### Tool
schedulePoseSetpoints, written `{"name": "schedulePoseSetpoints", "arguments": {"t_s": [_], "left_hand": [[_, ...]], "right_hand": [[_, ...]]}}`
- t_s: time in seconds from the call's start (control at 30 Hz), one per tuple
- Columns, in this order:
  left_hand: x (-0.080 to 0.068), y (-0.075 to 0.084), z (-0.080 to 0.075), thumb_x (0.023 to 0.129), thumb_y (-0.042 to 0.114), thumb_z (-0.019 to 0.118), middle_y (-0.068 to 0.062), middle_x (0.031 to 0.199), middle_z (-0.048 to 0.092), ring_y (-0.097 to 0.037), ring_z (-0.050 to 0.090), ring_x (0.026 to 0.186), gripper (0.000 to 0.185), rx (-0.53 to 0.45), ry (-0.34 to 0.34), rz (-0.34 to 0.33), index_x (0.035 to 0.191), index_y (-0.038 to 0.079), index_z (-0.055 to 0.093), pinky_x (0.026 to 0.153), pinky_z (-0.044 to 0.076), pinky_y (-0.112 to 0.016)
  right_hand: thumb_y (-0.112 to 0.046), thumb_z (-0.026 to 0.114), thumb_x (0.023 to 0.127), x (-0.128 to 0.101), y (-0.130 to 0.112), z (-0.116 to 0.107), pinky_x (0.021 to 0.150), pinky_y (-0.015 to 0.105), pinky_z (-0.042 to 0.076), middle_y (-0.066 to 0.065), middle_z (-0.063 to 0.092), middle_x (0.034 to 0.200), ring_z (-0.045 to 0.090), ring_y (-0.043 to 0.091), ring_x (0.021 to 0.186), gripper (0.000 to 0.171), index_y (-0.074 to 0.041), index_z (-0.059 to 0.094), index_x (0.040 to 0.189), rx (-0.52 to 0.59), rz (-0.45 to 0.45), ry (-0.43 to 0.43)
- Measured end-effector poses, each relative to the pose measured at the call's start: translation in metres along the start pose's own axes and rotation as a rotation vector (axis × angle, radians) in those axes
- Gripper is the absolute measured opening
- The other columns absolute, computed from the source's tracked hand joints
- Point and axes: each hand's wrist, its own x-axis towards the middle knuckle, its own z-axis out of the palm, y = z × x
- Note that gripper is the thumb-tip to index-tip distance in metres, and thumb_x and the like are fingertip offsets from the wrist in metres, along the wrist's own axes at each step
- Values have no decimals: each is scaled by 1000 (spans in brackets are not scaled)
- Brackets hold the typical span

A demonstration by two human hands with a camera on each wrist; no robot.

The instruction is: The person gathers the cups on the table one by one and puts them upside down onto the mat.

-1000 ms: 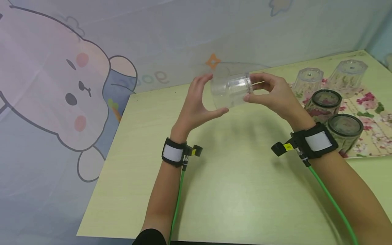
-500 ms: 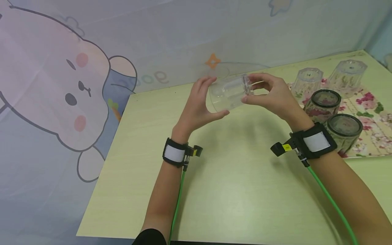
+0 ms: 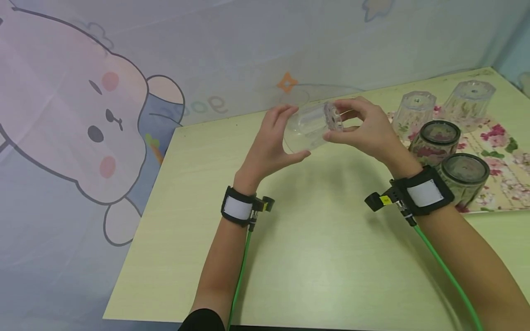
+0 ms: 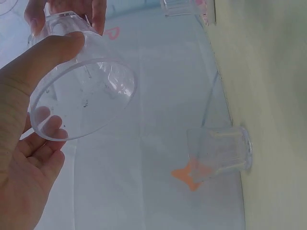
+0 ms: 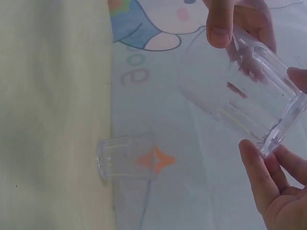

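Note:
A clear drinking glass (image 3: 308, 126) is held up on its side above the table, its open mouth to the left and thick base to the right. My left hand (image 3: 267, 140) holds it near the rim; in the left wrist view the thumb presses one side of the glass (image 4: 84, 103) and fingers lie on the other. My right hand (image 3: 368, 131) pinches the base end. The right wrist view shows the same glass (image 5: 259, 91) with right fingertips at its base edge. Small dark specks show on the glass.
Another clear glass (image 4: 218, 151) stands upright at the table's back edge. On a flowered mat (image 3: 505, 177) at right, several glasses stand upside down, including a dark-based one (image 3: 465, 177) near my right wrist. A printed cloth (image 3: 232, 46) hangs behind the table (image 3: 314, 257).
The glass has tilted so its base turns more toward the head camera. My left hand has shifted slightly right, and the right fingers have moved slightly left with the base.

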Motion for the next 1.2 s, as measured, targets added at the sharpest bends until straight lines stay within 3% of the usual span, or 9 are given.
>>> {"name": "schedulePoseSetpoints", "arguments": {"t_s": [0.27,0.6,0.8,1.2], "left_hand": [[0,0,4,72,36,82,-15,137,45,-26,41,130,87,10,-2,44,140,1,41,112,38,-31],[0,3,9,70,35,83,-15,137,44,-26,41,132,87,23,-18,53,139,1,41,113,38,-31],[0,6,10,70,35,83,-14,138,45,-25,41,131,88,33,-27,60,140,2,41,113,37,-29],[0,7,15,71,34,82,-14,136,47,-25,44,129,85,32,-2,59,138,1,43,112,38,-29]], "right_hand": [[-29,80,76,-1,-5,2,76,8,47,0,50,119,51,13,107,66,-18,54,135,-69,-25,19],[-28,80,75,-3,-8,4,78,12,50,1,48,115,51,13,104,67,-15,54,135,-91,-55,21],[-26,81,74,-4,-10,5,74,8,46,-1,47,106,46,11,95,65,-13,57,132,-112,-85,48],[-24,81,73,-5,-12,6,75,10,45,0,46,105,45,12,92,64,-13,58,131,-126,-112,66]]}}
